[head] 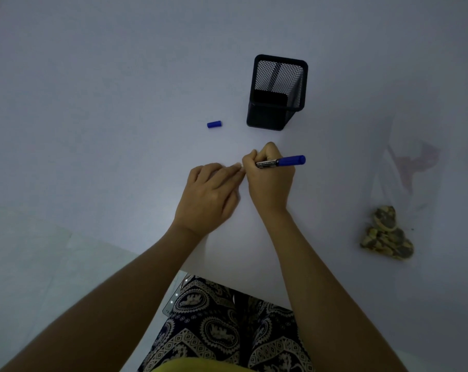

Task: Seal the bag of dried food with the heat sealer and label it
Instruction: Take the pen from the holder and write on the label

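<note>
Right hand (pixel 270 181) has a tight grip on the uncapped marker (pixel 281 161); left hand (pixel 210 191) lies flat just beside it. The label isn't discernible. Best press firmly and write slowly.

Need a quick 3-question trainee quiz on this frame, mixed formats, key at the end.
1. True or false: the blue marker pen gripped by the right hand is capped.
2. Which lies nearer the black mesh pen holder: A) the loose blue pen cap, or B) the clear plastic bag of dried food?
3. Fill in: the left hand rests flat on the white ____, fingertips touching the right hand.

Key: 1 false, the cap lies apart on the table; 2 A; 3 table.
</note>
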